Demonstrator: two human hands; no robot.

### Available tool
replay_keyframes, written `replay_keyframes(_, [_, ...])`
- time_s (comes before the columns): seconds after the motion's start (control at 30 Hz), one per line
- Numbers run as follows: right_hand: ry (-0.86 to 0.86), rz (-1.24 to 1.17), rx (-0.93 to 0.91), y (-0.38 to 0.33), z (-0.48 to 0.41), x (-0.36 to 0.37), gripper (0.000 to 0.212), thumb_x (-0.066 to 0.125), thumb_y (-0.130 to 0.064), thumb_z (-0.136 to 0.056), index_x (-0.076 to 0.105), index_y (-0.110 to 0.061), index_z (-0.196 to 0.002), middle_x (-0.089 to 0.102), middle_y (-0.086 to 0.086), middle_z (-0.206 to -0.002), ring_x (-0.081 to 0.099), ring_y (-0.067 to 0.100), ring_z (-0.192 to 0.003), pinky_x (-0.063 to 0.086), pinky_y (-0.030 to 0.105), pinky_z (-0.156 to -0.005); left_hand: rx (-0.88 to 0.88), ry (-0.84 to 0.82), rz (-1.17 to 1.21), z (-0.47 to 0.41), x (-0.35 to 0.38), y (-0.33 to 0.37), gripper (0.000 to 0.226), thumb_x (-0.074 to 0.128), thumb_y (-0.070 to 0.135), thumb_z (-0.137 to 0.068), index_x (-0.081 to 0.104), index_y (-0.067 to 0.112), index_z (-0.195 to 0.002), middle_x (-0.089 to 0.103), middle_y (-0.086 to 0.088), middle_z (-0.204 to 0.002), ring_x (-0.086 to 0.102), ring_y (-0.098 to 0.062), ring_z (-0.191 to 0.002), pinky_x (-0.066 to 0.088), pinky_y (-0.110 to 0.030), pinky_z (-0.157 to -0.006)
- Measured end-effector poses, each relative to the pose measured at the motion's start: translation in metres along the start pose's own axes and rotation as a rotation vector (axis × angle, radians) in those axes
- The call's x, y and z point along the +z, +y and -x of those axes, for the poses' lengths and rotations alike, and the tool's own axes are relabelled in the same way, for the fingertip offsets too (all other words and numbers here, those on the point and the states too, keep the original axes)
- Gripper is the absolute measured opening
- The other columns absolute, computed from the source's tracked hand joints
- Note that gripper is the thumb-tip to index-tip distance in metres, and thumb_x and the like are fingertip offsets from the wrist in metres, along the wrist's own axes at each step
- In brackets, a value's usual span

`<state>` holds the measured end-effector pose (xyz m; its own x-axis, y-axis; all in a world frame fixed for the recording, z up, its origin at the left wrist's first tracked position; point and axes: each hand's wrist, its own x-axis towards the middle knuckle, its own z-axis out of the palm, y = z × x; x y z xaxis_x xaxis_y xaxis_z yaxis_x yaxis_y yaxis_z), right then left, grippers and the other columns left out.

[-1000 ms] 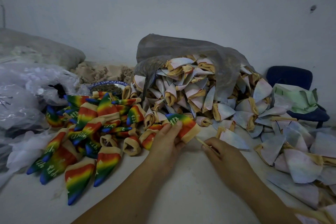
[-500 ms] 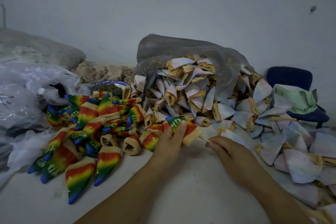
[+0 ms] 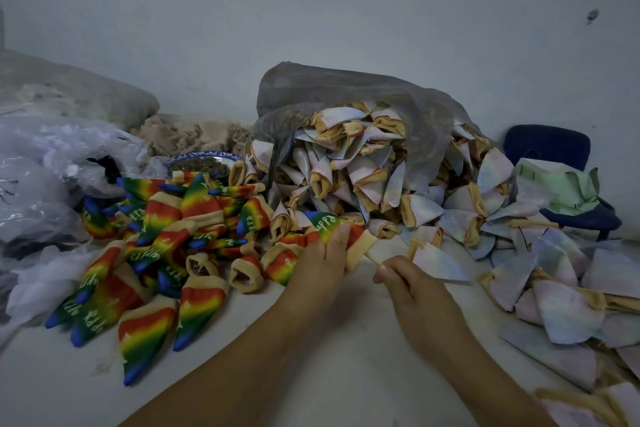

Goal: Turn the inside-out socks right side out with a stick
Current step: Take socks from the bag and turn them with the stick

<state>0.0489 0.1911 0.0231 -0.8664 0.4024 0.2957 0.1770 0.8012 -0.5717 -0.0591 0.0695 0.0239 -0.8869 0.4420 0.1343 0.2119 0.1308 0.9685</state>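
The left hand (image 3: 320, 265) gripped a rainbow-striped sock with a tan cuff and pale "Happy" lettering (image 3: 329, 221), its fingers curled over the middle of the fabric while the blue toe pointed up and away to the left. A thin pale wooden stick (image 3: 373, 256) emerged from the sock's cuff and ran down to the right hand (image 3: 414, 291), which pinched it in curled fingers just beside the cuff. Both hands were held over the white table (image 3: 52, 395), between two heaps. To the left lay a spread of finished rainbow socks (image 3: 162, 253), some flat and some with open tan cuffs facing the camera. Behind and to the right, pale bluish-pink inside-out socks with tan cuffs (image 3: 363, 180) spilled from a grey translucent plastic bag (image 3: 346, 87) and trailed along the table's right side. A blue-rimmed bowl (image 3: 202, 159) sat behind the rainbow heap, near a mound of beige fluff (image 3: 187, 133). Crumpled clear plastic bags (image 3: 52, 163) filled the left edge. A dark blue chair (image 3: 547, 146) stood against the wall at right with light green cloth (image 3: 561, 187) lying on its seat.
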Motion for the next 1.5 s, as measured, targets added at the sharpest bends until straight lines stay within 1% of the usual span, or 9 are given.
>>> replay_keyframes(0.17, [-0.051, 0.082, -0.042, 0.009, -0.005, -0.009, 0.027, 0.029, -0.054, -0.092, 0.052, -0.043, -0.084, 0.06, -0.014, -0.077, 0.052, -0.003, -0.075, 0.043, 0.024, -0.063, -0.039, -0.002, 0.161, 0.005, 0.001, -0.005, 0.07, 0.041, 0.073, -0.082, 0.068, 0.01, -0.095, 0.07, -0.008, -0.086, 0.062, -0.014, -0.076, 0.048, -0.032, -0.076])
replay_keyframes(0.23, [-0.037, 0.101, -0.064, 0.014, -0.008, -0.011, 0.032, 0.027, -0.058, -0.089, 0.054, -0.04, -0.086, 0.061, -0.014, -0.081, 0.053, -0.002, -0.077, 0.045, 0.026, -0.067, -0.104, 0.023, 0.321, 0.001, 0.0, -0.005, 0.036, 0.06, 0.053, -0.089, 0.064, 0.023, -0.107, 0.072, -0.001, -0.101, 0.068, -0.016, -0.094, 0.054, -0.037, -0.09])
replay_keyframes(0.33, [-0.037, 0.13, -0.113, 0.02, -0.01, -0.013, 0.034, 0.029, -0.057, -0.089, 0.057, -0.039, -0.09, 0.062, -0.016, -0.089, 0.053, -0.001, -0.084, 0.046, 0.024, -0.072, -0.172, -0.016, 0.695, -0.004, -0.004, -0.003, 0.028, 0.066, 0.018, -0.09, 0.066, 0.015, -0.117, 0.072, -0.013, -0.114, 0.066, -0.03, -0.11, 0.05, -0.049, -0.101])
replay_keyframes(0.4, [-0.026, 0.137, -0.139, 0.024, -0.011, -0.015, 0.024, 0.038, -0.048, -0.094, 0.06, -0.038, -0.091, 0.061, -0.015, -0.09, 0.051, -0.002, -0.088, 0.043, 0.018, -0.072, -0.152, -0.077, 0.78, -0.005, -0.006, -0.002, 0.025, 0.067, 0.028, -0.085, 0.074, 0.014, -0.104, 0.071, -0.016, -0.115, 0.065, -0.031, -0.113, 0.049, -0.047, -0.101])
replay_keyframes(0.5, [-0.029, 0.136, -0.165, 0.023, -0.013, -0.016, 0.019, 0.045, -0.043, -0.095, 0.062, -0.038, -0.091, 0.06, -0.015, -0.087, 0.049, -0.004, -0.09, 0.038, 0.014, -0.071, -0.156, -0.096, 0.779, -0.004, -0.008, 0.001, 0.04, 0.061, 0.051, -0.082, 0.08, 0.016, -0.085, 0.073, -0.014, -0.112, 0.069, -0.024, -0.108, 0.052, -0.041, -0.096])
replay_keyframes(0.7, [-0.085, 0.142, -0.136, 0.011, -0.009, -0.014, 0.025, 0.039, -0.049, -0.094, 0.062, -0.039, -0.094, 0.059, -0.015, -0.089, 0.052, -0.001, -0.086, 0.044, 0.022, -0.074, -0.151, 0.01, 0.62, 0.0, -0.006, 0.003, 0.048, 0.054, 0.05, -0.092, 0.08, 0.017, -0.069, 0.077, -0.006, -0.093, 0.072, -0.019, -0.096, 0.053, -0.031, -0.085])
replay_keyframes(0.97, [-0.095, 0.152, -0.008, -0.016, 0.005, 0.011, 0.032, 0.026, -0.055, -0.095, 0.054, -0.04, -0.092, 0.057, -0.013, -0.073, 0.051, 0.002, -0.071, 0.039, 0.022, -0.06, -0.201, 0.093, 0.558, -0.008, -0.008, 0.003, 0.063, 0.035, 0.048, -0.101, 0.081, 0.014, -0.076, 0.077, -0.009, -0.085, 0.07, -0.027, -0.089, 0.056, -0.027, -0.073])
replay_keyframes(1.17, [-0.098, 0.194, 0.019, -0.007, -0.002, 0.004, 0.034, 0.028, -0.053, -0.096, 0.058, -0.035, -0.094, 0.063, -0.012, -0.084, 0.056, 0.004, -0.078, 0.048, 0.029, -0.07, -0.181, 0.062, 0.451, -0.004, -0.006, -0.002, 0.084, 0.032, 0.081, -0.078, 0.081, 0.013, -0.085, 0.077, -0.006, -0.089, 0.071, -0.02, -0.096, 0.049, -0.03, -0.09])
replay_keyframes(1.5, [-0.015, 0.086, 0.081, 0.011, -0.009, -0.004, 0.029, 0.031, -0.052, -0.096, 0.055, -0.044, -0.083, 0.056, -0.024, -0.078, 0.05, -0.002, -0.077, 0.042, 0.024, -0.065, -0.069, -0.145, 0.32, 0.0, 0.002, -0.009, 0.028, 0.058, 0.04, -0.095, 0.073, 0.017, -0.091, 0.073, 0.006, -0.077, 0.066, -0.005, -0.073, 0.047, -0.017, -0.069])
